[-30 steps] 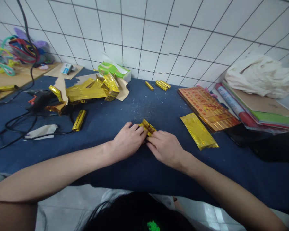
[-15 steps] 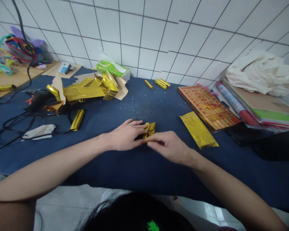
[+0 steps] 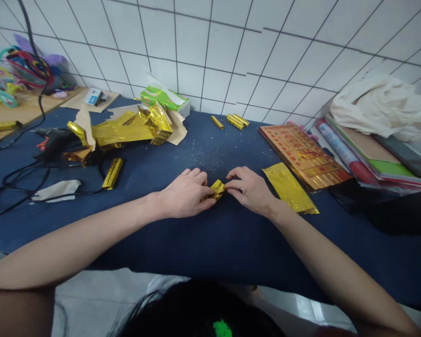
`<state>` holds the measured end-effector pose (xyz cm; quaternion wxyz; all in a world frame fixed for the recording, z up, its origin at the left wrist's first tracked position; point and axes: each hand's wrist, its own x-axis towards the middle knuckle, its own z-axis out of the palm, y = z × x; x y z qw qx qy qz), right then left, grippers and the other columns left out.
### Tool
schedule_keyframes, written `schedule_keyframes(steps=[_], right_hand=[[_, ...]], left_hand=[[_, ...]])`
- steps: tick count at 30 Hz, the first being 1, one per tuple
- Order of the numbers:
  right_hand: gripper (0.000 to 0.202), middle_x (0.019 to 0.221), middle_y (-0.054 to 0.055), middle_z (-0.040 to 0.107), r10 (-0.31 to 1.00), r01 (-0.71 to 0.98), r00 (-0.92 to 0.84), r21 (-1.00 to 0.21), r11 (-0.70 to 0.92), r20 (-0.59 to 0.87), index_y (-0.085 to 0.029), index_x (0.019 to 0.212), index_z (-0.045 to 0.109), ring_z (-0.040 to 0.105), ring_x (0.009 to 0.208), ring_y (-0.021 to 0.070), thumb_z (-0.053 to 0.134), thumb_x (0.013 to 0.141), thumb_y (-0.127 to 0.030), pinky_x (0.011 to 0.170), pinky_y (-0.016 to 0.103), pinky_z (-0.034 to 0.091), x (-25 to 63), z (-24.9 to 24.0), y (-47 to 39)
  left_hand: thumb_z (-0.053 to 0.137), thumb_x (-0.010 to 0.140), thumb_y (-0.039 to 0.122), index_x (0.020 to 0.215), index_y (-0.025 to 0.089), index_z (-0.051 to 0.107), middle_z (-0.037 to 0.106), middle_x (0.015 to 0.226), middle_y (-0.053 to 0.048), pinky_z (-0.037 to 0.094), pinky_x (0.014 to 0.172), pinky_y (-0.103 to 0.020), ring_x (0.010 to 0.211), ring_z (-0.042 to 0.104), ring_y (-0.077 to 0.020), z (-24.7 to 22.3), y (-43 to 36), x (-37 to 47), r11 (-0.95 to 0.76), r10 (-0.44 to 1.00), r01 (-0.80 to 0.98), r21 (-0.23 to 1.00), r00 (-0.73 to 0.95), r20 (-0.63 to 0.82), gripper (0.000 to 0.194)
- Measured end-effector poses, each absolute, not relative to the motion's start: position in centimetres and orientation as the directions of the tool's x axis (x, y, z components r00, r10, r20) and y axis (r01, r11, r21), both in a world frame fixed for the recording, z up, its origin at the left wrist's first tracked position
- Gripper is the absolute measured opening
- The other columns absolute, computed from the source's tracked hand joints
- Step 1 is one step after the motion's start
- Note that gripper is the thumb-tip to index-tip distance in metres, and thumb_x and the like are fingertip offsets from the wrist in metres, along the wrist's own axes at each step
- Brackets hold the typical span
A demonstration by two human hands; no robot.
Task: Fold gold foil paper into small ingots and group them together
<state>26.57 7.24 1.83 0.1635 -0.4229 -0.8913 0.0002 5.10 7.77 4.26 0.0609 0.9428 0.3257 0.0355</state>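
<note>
A small folded piece of gold foil (image 3: 218, 189) lies between my hands at the middle of the dark blue cloth. My left hand (image 3: 188, 193) pinches its left end between thumb and fingers. At its right end, the thumb and index fingertip of my right hand (image 3: 249, 189) close on the foil's edge. A flat gold foil sheet (image 3: 290, 188) lies to the right of my right hand. Off to the left stands a gold foil roll (image 3: 112, 173), tilted on the cloth. Three small gold rolls (image 3: 235, 121) lie near the wall.
Crumpled gold foil (image 3: 126, 131) and a green tissue pack (image 3: 163, 98) are at the back left. A black glue gun (image 3: 56, 142) with its cable lies left. A stack of orange-gold sheets (image 3: 303, 157), folders and white cloth (image 3: 386, 107) are on the right.
My right hand has moved up and slightly right, now at the foil's right end. The foil has turned to a slant, and my left fingers have curled from lying flatter into a pinch.
</note>
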Motion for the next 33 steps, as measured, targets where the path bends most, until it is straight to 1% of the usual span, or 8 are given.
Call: schedule_keyframes(steps=[4, 6, 8, 10, 16, 22, 25, 33], right_hand=[[0.019, 0.086, 0.008, 0.058, 0.673, 0.689, -0.701, -0.018, 0.724, 0.236, -0.018, 0.077, 0.066, 0.047, 0.079, 0.0182, 0.049, 0.083, -0.018, 0.071, 0.032, 0.039, 25.8, 2.6, 5.6], [0.021, 0.084, 0.008, 0.058, 0.651, 0.663, -0.728, -0.018, 0.748, 0.213, -0.017, 0.077, 0.065, 0.047, 0.077, 0.0176, 0.046, 0.085, -0.018, 0.070, 0.032, 0.039, 25.4, 2.6, 5.2], [0.022, 0.081, 0.007, 0.058, 0.647, 0.649, -0.734, -0.070, 0.758, 0.206, -0.016, 0.076, 0.065, 0.047, 0.075, 0.0166, 0.044, 0.086, -0.017, 0.070, 0.030, 0.040, 25.1, 2.4, 5.1], [0.022, 0.079, 0.006, 0.059, 0.660, 0.642, -0.722, -0.154, 0.751, 0.208, -0.016, 0.076, 0.065, 0.048, 0.074, 0.0157, 0.044, 0.086, -0.016, 0.070, 0.029, 0.041, 25.1, 2.1, 5.2], [0.021, 0.080, 0.005, 0.062, 0.711, 0.631, -0.668, -0.339, 0.697, 0.219, -0.017, 0.086, 0.066, 0.053, 0.077, 0.0157, 0.045, 0.086, -0.015, 0.073, 0.030, 0.044, 25.4, 1.8, 5.8], [0.018, 0.082, 0.003, 0.066, 0.810, 0.671, -0.553, -0.474, 0.571, 0.193, -0.018, 0.088, 0.063, 0.055, 0.078, 0.0144, 0.047, 0.082, -0.011, 0.074, 0.029, 0.045, 25.0, 1.9, 5.9], [0.016, 0.078, 0.002, 0.065, 0.858, 0.712, -0.492, -0.497, 0.495, 0.150, -0.018, 0.081, 0.062, 0.055, 0.074, 0.0140, 0.049, 0.078, -0.009, 0.070, 0.027, 0.044, 24.7, 2.0, 5.9], [0.017, 0.073, 0.003, 0.060, 0.896, 0.781, -0.425, -0.449, 0.433, 0.126, -0.016, 0.075, 0.060, 0.053, 0.067, 0.0132, 0.047, 0.074, -0.006, 0.064, 0.026, 0.040, 24.0, 1.7, 5.8]], left_hand=[[0.043, 0.084, 0.050, 0.082, 0.017, 0.065, 0.051, 0.071, -0.004, 0.038, 0.070, -0.031, 0.070, 0.049, -0.0172, 4.5, 7.9, 4.9, -0.810, 0.562, 0.558, 0.179, 0.826, -0.033, 0.039], [0.049, 0.083, 0.042, 0.082, 0.016, 0.063, 0.052, 0.073, -0.004, 0.039, 0.071, -0.030, 0.071, 0.050, -0.0165, 4.3, 7.9, 4.8, -0.820, 0.544, 0.541, 0.187, 0.838, -0.040, 0.029], [0.049, 0.084, 0.028, 0.087, 0.016, 0.062, 0.053, 0.077, -0.004, 0.039, 0.073, -0.029, 0.073, 0.050, -0.0163, 4.0, 7.8, 4.7, -0.821, 0.543, 0.543, 0.178, 0.838, -0.050, 0.017], [0.045, 0.085, 0.019, 0.091, 0.016, 0.061, 0.053, 0.080, -0.005, 0.039, 0.072, -0.029, 0.074, 0.049, -0.0165, 3.7, 7.6, 4.7, -0.820, 0.546, 0.549, 0.160, 0.835, -0.067, 0.017], [0.047, 0.084, 0.019, 0.100, 0.015, 0.058, 0.052, 0.087, -0.007, 0.040, 0.074, -0.030, 0.078, 0.048, -0.0175, 3.7, 7.2, 4.6, -0.832, 0.538, 0.543, 0.117, 0.840, -0.074, 0.020], [0.042, 0.078, 0.002, 0.104, 0.014, 0.058, 0.054, 0.084, -0.006, 0.041, 0.075, -0.029, 0.076, 0.051, -0.0161, 3.7, 7.3, 4.7, -0.834, 0.541, 0.546, 0.082, 0.837, -0.084, 0.033], [0.041, 0.078, 0.002, 0.104, 0.016, 0.058, 0.053, 0.083, -0.006, 0.042, 0.071, -0.029, 0.075, 0.052, -0.0161, 3.5, 7.3, 4.8, -0.821, 0.556, 0.561, 0.103, 0.828, -0.076, 0.034], [0.038, 0.080, 0.004, 0.098, 0.015, 0.057, 0.049, 0.083, -0.004, 0.042, 0.062, -0.027, 0.066, 0.052, -0.0140, 3.2, 7.6, 4.6, -0.804, 0.572, 0.577, 0.142, 0.817, -0.080, 0.029]])
